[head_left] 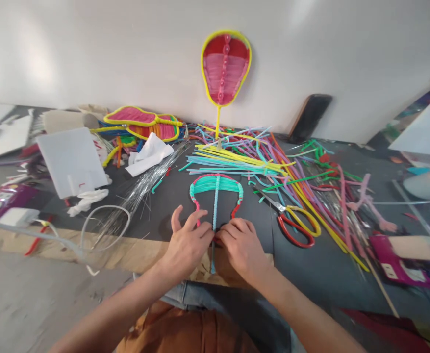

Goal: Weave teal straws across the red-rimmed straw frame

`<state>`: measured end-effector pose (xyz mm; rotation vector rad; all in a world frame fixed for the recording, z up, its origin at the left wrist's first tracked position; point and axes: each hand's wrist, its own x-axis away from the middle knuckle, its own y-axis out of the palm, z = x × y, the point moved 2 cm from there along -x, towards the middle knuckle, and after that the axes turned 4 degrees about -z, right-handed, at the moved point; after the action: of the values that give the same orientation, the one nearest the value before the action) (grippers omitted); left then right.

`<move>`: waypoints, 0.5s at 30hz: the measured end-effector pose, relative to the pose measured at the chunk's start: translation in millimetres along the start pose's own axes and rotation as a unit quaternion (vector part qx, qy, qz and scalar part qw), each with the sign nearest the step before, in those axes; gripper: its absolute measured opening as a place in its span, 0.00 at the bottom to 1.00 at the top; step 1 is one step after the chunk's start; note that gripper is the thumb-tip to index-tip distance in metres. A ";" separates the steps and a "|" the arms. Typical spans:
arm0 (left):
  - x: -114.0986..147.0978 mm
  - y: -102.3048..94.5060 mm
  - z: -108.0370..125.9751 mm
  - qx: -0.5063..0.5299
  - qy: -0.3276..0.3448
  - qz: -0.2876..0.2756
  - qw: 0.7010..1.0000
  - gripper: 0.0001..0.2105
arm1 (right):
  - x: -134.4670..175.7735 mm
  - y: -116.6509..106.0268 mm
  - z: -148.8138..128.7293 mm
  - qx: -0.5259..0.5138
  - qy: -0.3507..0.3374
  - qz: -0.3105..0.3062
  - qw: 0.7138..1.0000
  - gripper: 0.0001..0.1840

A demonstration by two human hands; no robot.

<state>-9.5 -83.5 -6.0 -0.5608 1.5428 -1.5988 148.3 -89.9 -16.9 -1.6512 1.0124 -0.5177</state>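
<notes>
On the dark tabletop lies a pipe-cleaner frame (217, 184), arched and wrapped in turquoise across the top, with red and pink sides and a pale blue stem down its middle. My left hand (189, 240) pinches the frame's lower end beside the stem, its outer fingers raised. From the other side my right hand (244, 247) curls its fingers closed on the same spot, nearly touching the left. My fingertips hide where the sides meet the stem. Scissors (291, 223) with red and yellow handles rest right of the frame.
A finished yellow-rimmed pink and red piece (225, 68) stands against the white wall. Loose pipe cleaners (237, 162) spread behind and right. Thin wires (137, 186), a white card (71, 162) and a white cable loop (106, 208) lie left. A phone (310, 117) leans back right.
</notes>
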 end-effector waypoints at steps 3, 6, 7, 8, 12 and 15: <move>13.0 -9.2 0.4 0.021 -0.057 0.029 0.998 0.10 | 18.6 -15.0 14.3 -0.037 0.020 0.110 0.993 0.11; 31.6 -9.5 10.7 0.075 -0.096 0.016 0.992 0.08 | 41.6 -21.5 31.5 -0.034 0.064 0.157 0.985 0.10; 37.2 -7.5 16.4 0.095 -0.086 0.015 0.992 0.06 | 48.3 -21.2 35.0 -0.033 0.074 0.156 0.984 0.10; 42.1 -5.7 22.3 0.109 -0.069 0.041 0.991 0.04 | 54.1 -20.1 36.8 -0.033 0.079 0.150 0.985 0.10; 52.5 7.9 37.0 0.103 -0.070 0.030 0.992 0.06 | 65.1 -12.8 28.2 -0.045 0.069 0.125 0.989 0.11; 54.2 11.6 38.3 0.100 -0.078 0.041 0.991 0.07 | 62.7 -7.7 17.2 -0.052 0.054 0.113 0.991 0.12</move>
<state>-6.7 -148.5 -23.5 -0.4922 1.2569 -1.5850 198.1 -131.5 -25.1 -1.5864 1.3077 -0.4122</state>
